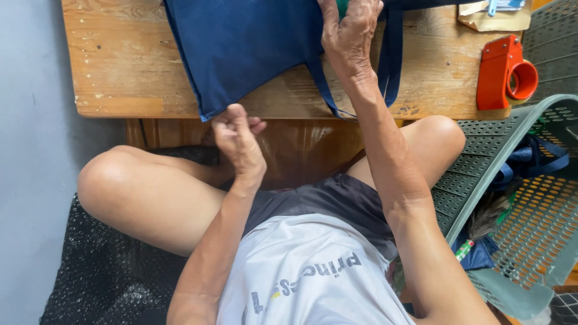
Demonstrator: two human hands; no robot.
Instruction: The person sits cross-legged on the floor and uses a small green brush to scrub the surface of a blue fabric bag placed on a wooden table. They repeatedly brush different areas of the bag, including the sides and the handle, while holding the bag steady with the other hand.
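A worn wooden table (120, 66) stretches across the top of the view. On its right end lies an orange tape dispenser (506, 72), and just beyond that, at the table's far edge, sits a crumpled brown paper bag (490, 19). Right of the table stands a grey-green plastic basket (518, 198) with holed walls, holding dark blue cloth (539, 157). Below the table's left end, a black bubble-textured mat (96, 271) covers the seat, beside a pale grey wall (30, 150).

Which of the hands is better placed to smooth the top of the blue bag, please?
Probably the right hand: it already rests on the blue bag near its straps, over the table. The left hand only pinches the bag's lower corner at the table's edge.
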